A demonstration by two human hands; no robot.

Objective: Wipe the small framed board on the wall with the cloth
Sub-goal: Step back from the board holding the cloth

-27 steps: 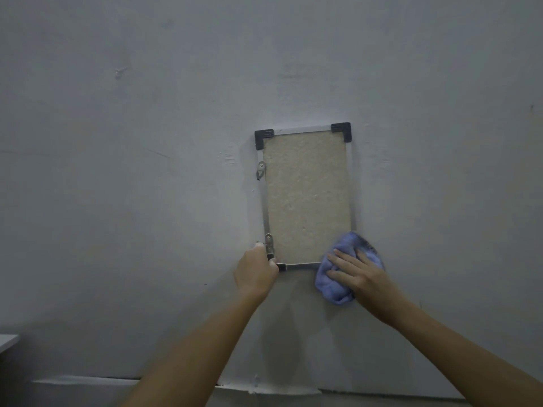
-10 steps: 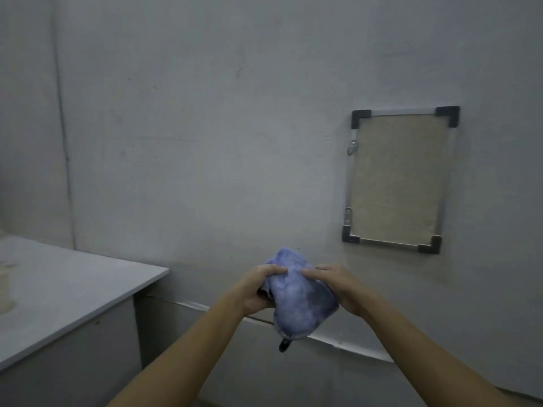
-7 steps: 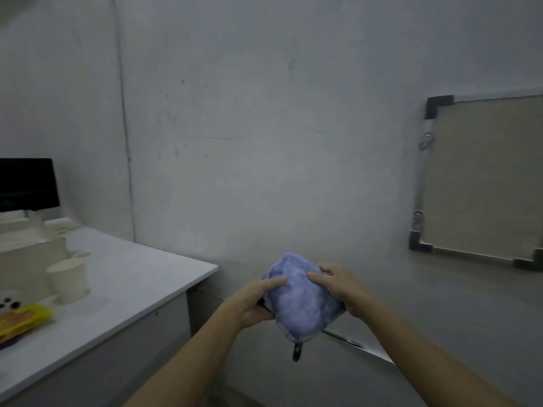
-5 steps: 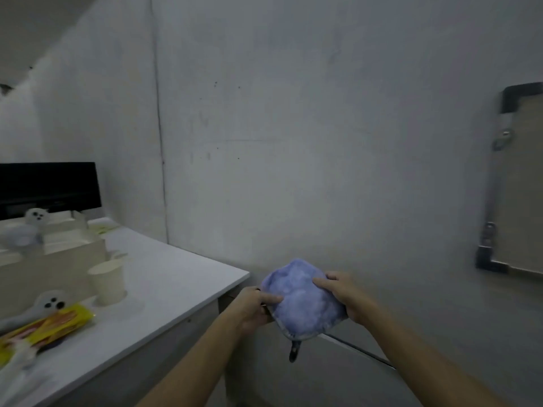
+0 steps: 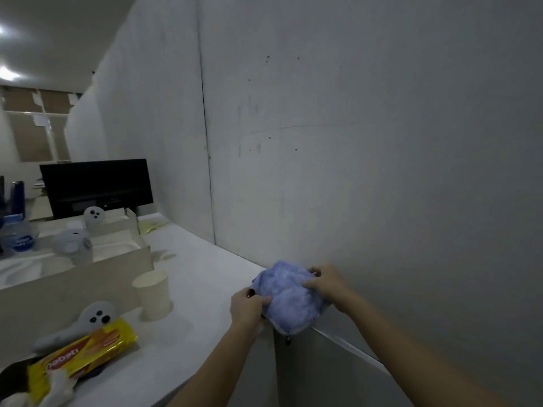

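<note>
Both hands hold the bunched blue cloth (image 5: 289, 298) in front of the grey wall, just past the corner of the white desk (image 5: 205, 277). My left hand (image 5: 246, 305) pinches its left edge. My right hand (image 5: 324, 282) grips its upper right side. A dark tag hangs below the cloth. The small framed board is out of view, off to the right.
On the desk stand a paper cup (image 5: 152, 293), a yellow biscuit packet (image 5: 88, 352), pale plush toys (image 5: 88, 317), a cardboard box (image 5: 76, 268), a water bottle (image 5: 19, 237) and a black monitor (image 5: 97, 186). The bare wall (image 5: 367, 142) fills the right side.
My view has swung left, so the framed board has left the picture and the desk has come in. Both hands went from the board to holding the cloth together.
</note>
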